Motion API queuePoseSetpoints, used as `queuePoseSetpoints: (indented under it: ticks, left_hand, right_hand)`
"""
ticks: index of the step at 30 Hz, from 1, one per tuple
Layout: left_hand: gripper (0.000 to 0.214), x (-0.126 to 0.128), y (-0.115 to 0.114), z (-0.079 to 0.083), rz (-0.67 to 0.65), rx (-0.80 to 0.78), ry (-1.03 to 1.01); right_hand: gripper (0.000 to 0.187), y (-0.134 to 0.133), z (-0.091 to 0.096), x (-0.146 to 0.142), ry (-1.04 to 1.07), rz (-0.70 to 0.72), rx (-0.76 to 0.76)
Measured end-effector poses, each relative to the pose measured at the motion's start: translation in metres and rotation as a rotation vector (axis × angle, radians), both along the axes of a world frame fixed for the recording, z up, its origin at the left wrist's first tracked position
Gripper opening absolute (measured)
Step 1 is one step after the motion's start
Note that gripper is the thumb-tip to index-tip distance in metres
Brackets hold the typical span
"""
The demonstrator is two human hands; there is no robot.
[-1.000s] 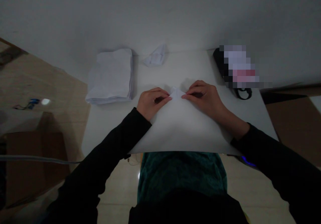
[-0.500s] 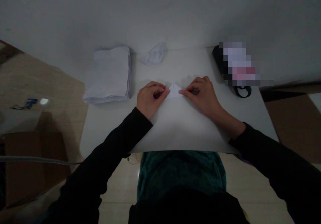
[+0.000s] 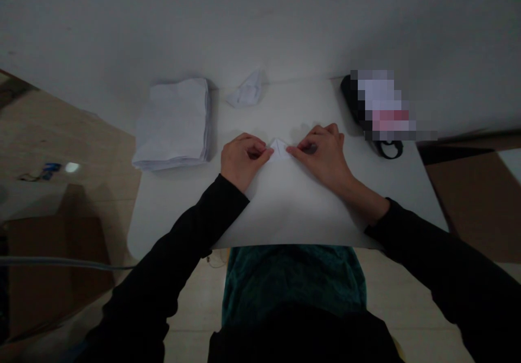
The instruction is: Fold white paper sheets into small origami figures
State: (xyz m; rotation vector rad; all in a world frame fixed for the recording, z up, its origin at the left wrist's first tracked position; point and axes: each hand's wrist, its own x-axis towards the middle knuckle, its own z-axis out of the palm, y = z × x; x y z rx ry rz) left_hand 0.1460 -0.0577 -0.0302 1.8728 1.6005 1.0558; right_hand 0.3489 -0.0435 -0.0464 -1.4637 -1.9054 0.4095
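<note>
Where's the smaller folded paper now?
Head view: smaller folded paper near the middle of the white table, right of the paper stack, between the left hand and right hand.

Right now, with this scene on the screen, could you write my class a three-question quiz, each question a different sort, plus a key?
1. True or false: the left hand and right hand are at opposite sides of the small folded paper.
2. Where is the white stack? A) on the floor B) right of the right hand C) left of the small folded paper
3. Fill in: another folded paper is near the table's ____ edge.

Key: 1 true; 2 C; 3 far.
</note>
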Motion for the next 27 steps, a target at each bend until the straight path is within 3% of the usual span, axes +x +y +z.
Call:
queuePoseSetpoints:
  ticks: [5,12,17,23,27]
  left_hand:
    - [0.016,0.0,0.0,0.001,-0.016,-0.024,0.023]
    - [0.015,0.001,-0.001,-0.003,-0.145,0.039,0.127]
    - [0.014,0.0,0.001,-0.01,-0.183,0.177,0.203]
    - [0.032,-0.002,0.002,-0.016,-0.367,0.274,0.235]
    - [0.027,0.0,0.002,-0.016,-0.361,0.312,0.25]
  right_hand:
    - [0.032,0.0,0.002,-0.001,0.006,-0.003,-0.012]
    - [0.034,-0.001,0.005,-0.005,-0.054,-0.044,-0.019]
    - [0.033,-0.002,0.007,-0.006,-0.105,-0.064,-0.056]
    - [0.03,-0.004,0.006,-0.007,-0.129,-0.064,-0.027]
    - [0.025,-0.003,0.004,-0.006,-0.117,-0.068,0.01]
